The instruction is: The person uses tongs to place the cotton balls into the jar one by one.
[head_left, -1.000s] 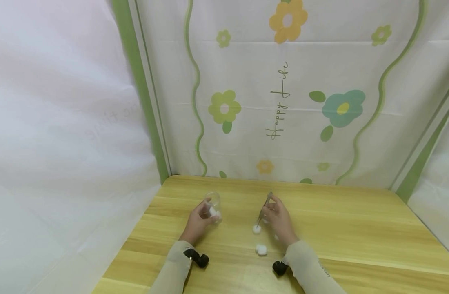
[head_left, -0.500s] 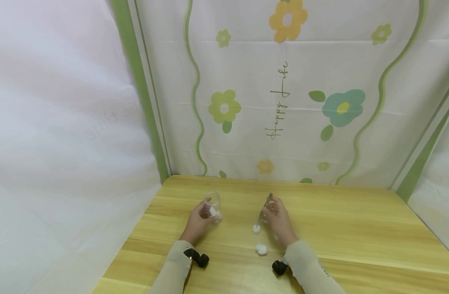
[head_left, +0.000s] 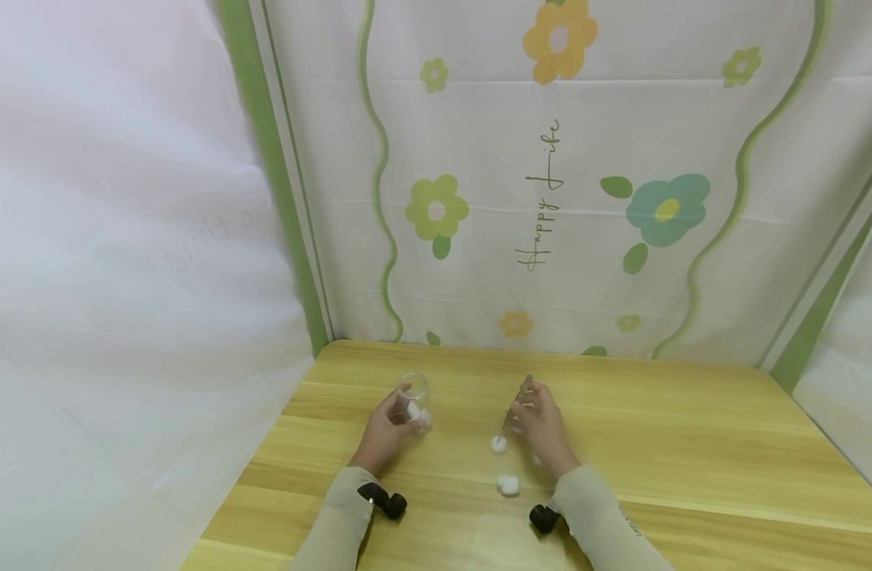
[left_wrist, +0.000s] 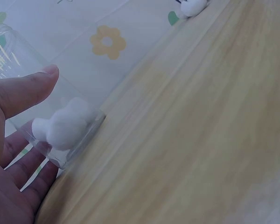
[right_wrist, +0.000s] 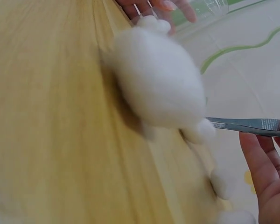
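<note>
A pale fabric screen (head_left: 479, 159) printed with flowers hung behind a wood-grain counter (head_left: 678, 444). The left hand (head_left: 382, 438) had its grip clamped round a clear glass (head_left: 423, 396), thumb on one side and fingers on the other; the glass appeared upright, its base at the counter. A small cluster of white balls (left_wrist: 67, 128), exact count uncertain, lay at the bottom of it.

The right hand (head_left: 543, 428) had its grip closed on metal tweezers (right_wrist: 252, 125), which pointed downward. Their tips met a single white ball (head_left: 498, 446) on the counter; whether they pinched it could not be told.

Progress was judged partial. The cluster inside the glass counted as done. Outside it were the ball at the tips, a white clump (head_left: 508, 485) nearer the person, and further balls (head_left: 537, 460) partly hidden by the right hand.
</note>
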Available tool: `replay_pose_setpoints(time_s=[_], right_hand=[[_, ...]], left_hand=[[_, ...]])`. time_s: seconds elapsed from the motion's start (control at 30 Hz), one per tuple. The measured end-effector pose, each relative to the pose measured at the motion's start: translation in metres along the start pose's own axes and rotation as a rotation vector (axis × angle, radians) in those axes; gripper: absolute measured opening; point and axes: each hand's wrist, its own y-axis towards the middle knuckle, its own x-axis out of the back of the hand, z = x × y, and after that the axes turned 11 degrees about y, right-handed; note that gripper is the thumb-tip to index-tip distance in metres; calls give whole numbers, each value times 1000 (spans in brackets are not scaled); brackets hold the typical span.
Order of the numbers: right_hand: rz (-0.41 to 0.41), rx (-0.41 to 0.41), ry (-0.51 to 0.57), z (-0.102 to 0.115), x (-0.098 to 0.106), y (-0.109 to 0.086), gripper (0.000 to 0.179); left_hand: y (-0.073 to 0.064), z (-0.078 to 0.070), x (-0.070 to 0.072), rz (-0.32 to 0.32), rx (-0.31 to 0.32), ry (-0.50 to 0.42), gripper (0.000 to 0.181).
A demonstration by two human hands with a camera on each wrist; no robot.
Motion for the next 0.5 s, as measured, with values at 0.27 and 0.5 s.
replay_pose_setpoints(time_s=[0.27, 0.5], right_hand=[[15, 29, 12, 5, 0, 3, 39], [36, 49, 20, 8, 0, 6, 38]], left_hand=[[0, 0, -1, -5, 13, -3, 76], [1, 2, -1, -3, 8, 4, 78]])
